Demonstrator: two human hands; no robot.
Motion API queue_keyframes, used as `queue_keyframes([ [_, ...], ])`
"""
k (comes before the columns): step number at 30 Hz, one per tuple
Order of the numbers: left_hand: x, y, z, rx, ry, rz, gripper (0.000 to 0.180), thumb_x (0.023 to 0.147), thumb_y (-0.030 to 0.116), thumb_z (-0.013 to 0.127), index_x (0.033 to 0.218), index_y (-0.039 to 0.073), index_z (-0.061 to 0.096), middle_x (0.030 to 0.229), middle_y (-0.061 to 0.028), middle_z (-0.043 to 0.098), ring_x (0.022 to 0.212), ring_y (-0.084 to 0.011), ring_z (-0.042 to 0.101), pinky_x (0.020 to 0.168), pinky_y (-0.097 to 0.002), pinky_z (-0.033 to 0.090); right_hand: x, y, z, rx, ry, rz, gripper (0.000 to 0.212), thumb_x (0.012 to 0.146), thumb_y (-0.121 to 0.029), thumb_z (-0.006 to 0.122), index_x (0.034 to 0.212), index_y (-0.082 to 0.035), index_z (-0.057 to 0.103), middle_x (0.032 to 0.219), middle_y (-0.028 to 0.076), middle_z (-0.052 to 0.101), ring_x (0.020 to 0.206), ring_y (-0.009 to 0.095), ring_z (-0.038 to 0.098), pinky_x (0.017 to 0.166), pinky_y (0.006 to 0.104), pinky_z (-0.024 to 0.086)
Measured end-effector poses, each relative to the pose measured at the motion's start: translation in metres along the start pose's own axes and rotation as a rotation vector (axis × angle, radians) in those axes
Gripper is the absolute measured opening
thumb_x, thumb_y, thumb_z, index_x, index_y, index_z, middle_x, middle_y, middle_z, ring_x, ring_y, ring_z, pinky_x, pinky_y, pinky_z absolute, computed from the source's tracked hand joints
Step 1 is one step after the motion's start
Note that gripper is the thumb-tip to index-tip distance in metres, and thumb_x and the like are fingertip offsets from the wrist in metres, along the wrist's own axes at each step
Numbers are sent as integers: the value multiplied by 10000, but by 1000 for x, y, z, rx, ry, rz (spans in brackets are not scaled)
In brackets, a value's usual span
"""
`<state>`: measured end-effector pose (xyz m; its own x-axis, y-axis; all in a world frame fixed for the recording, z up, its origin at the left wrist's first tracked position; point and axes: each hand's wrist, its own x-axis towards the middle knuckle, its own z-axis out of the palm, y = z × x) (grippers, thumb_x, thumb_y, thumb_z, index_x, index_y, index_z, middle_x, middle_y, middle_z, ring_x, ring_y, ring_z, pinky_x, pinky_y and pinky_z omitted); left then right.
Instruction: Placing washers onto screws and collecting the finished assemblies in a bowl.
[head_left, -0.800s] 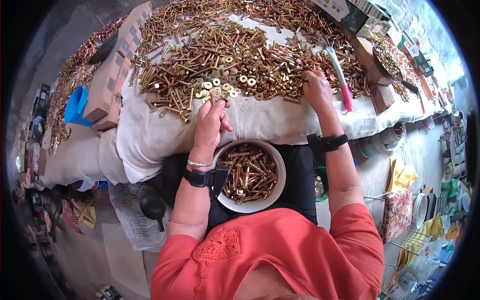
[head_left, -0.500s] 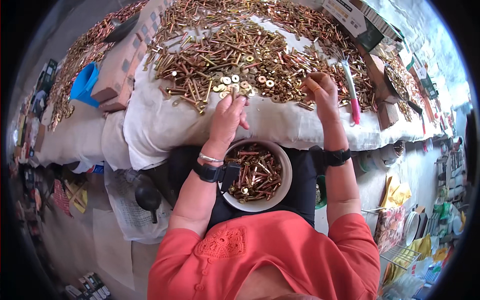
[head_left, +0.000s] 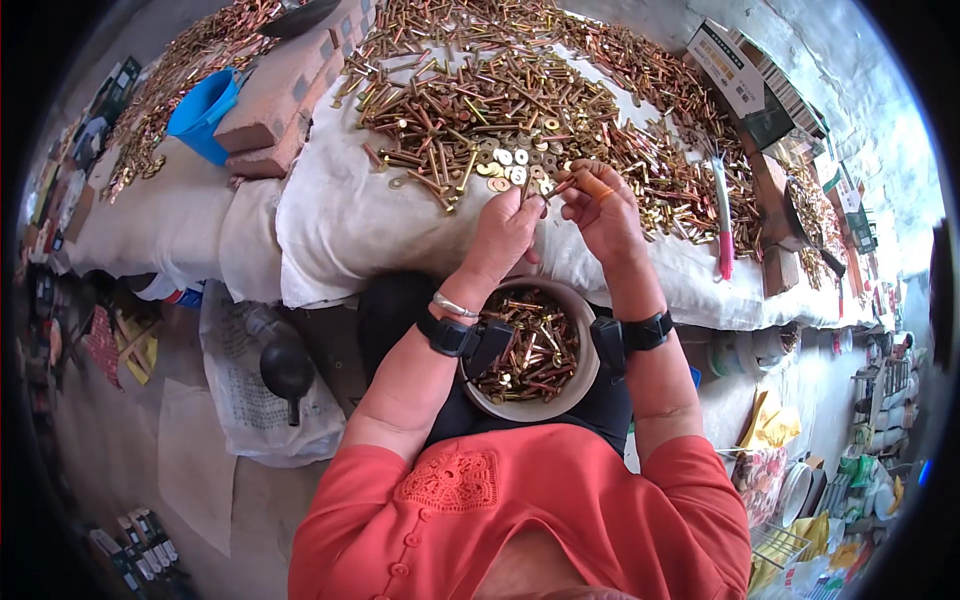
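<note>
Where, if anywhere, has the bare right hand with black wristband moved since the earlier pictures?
Yes: the right hand moved left, away from the slender pink-and-white tool.

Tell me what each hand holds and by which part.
The left hand pinches what looks like a bolt by its near end; the right hand pinches a small item, too unclear to identify.

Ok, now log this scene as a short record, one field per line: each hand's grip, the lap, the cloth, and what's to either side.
Left grip: pinching a slim metal piece
Right grip: fingers curled, close to the left; hold unclear
Lap: round off-white bowl containing brass-coloured metal bolts
Cloth: pale, under more bolts; flat round metal washers near the hands
Left side: blue plastic bucket beside reddish bricks
Right side: slim pale tool with pink handle
</note>
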<state>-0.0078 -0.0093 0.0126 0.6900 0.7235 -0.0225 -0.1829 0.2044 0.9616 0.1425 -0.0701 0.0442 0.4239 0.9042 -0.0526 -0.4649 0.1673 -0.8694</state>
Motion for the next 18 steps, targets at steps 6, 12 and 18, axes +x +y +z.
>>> queue_keyframes([
  [6,-2,5,4,-94,8,-66,230,932,256,517,931,27,540,743,-23,499,532,-104,503,433,-265,493,-9,-5,-3,-435,-1,-127,200,883,-150,606,1004,4,570,814,42,595,628,90,554,532,228,475],
  [12,-3,13,14,-249,4,-141,377,956,384,469,1146,61,513,862,-56,571,641,-144,610,497,-258,531,-17,13,6,-735,-34,-200,244,816,-196,689,879,34,640,724,55,624,634,111,564,537,262,452],
  [18,3,-3,-2,-244,-30,-157,290,948,306,514,1023,30,560,695,8,476,528,-84,494,456,-264,509,-14,4,-40,-929,154,-223,218,840,-229,664,840,-11,663,706,97,641,650,138,592,610,303,474],
])
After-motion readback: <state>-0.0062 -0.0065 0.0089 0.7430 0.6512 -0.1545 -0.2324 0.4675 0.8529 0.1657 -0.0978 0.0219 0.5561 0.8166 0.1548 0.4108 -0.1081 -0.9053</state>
